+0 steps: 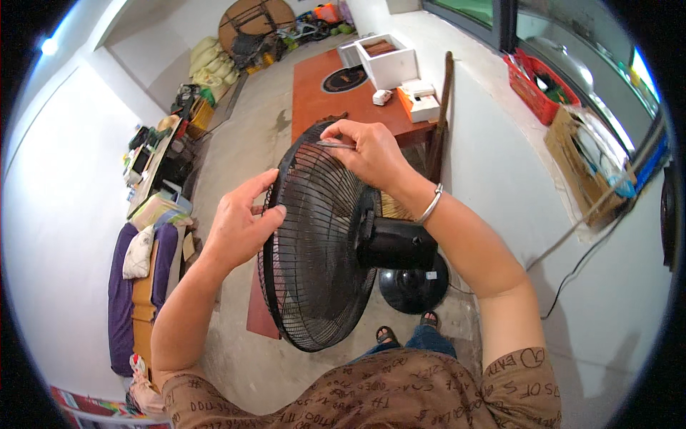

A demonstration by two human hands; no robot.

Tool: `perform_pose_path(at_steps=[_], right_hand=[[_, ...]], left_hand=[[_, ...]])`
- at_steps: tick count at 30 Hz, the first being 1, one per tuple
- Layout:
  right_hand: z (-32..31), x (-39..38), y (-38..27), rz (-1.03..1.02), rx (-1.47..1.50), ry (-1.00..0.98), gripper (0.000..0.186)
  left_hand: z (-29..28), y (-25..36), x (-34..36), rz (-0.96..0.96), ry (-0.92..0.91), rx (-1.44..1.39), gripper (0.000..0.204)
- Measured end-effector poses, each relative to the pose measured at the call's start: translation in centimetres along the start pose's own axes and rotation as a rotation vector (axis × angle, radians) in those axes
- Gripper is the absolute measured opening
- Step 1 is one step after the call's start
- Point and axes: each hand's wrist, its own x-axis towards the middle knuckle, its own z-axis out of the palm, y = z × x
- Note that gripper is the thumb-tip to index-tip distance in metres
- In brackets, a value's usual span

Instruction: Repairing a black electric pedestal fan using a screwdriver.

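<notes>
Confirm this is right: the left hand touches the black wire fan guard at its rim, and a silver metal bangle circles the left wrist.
Wrong wrist: the head view shows the silver metal bangle circling the right wrist. The left hand does touch the black wire fan guard at its rim.

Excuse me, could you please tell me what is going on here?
A person is handling a black fan. The left hand holds its cage rim, while the right hand pinches a thin grey object near the top; exactly what that is, I cannot tell. A reddish-brown table stands beyond.
</notes>
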Motion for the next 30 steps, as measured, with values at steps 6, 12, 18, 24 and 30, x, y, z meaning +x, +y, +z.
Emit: perform_pose_path(at_steps=[6,12,18,24,30], right_hand=[[0.5,5.2,1.5,-0.529,-0.127,-0.241,0.027],[2.0,8.3,3.2,-0.558,0.217,-0.639,0.036],[3.3,8.6,3.6,-0.612,0.139,-0.576,0.029],[3.1,8.4,3.6,-0.680,0.146,-0.474,0.032],[2.9,8.1,3.7,-0.722,0.096,-0.413,0.023]], left_hand=[[-0.3,0.4,-0.7,0.031,0.001,0.151,0.054],[-0.3,0.4,-1.5,0.021,0.028,0.194,0.054],[1.4,2.2,-1.4,-0.094,0.193,0.274,0.038],[2.5,2.2,-1.2,-0.018,0.349,0.605,0.024],[2.9,2.6,-1.0,0.014,0.361,0.781,0.017]])
